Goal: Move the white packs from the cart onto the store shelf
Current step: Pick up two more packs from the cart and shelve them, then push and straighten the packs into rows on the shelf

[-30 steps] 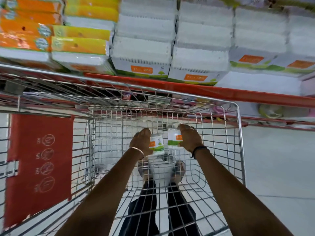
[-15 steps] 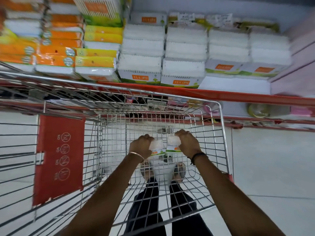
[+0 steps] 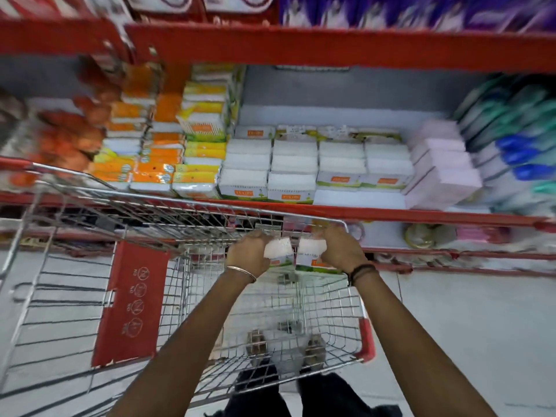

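Above the wire cart [image 3: 343, 299], the left hand [image 3: 249, 254] and right hand [image 3: 340, 251] each gripped a white pack [image 3: 278, 248], near the shelf [image 3: 361, 213].

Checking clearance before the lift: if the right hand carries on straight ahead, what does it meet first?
Probably the cart's front rim, just past the right hand and its white pack. Beyond lies the shelf's red edge. Depth is unclear.

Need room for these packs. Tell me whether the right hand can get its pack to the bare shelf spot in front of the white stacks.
Probably yes: the right hand holds its white pack above the cart rim, and the bare shelf spot looks unobstructed.
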